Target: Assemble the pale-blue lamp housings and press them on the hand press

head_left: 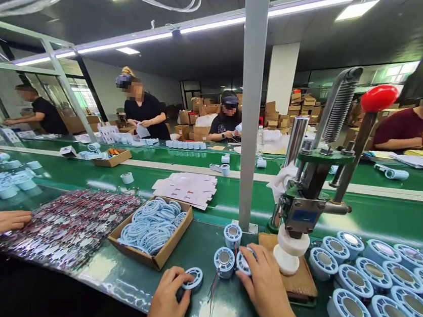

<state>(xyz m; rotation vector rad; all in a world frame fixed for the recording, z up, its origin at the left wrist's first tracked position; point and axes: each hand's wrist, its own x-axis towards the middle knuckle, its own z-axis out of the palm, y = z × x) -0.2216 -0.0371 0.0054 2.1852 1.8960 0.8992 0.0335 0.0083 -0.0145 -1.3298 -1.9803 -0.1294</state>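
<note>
My left hand [168,298] pinches a light-blue round part [197,279] with a ring-shaped rim, low over the front of the green table. My right hand [264,281] has its fingers around a light-blue round housing [244,262], partly covered by them. Just left of that, a second housing [224,260] with a silver disc in its top stands on the table, red and black wires [213,293] trailing from it. Behind it stands another similar housing [232,234]. The hand press [305,210] with white pads [287,253] is close beyond my right hand.
Many housings [358,307] crowd the right side. A cardboard box [162,257] holds light-blue rings; wired parts [74,224] spread left of it, beside another person's hand [0,223]. A grey post [250,107] rises behind. Several people sit or stand across the green line.
</note>
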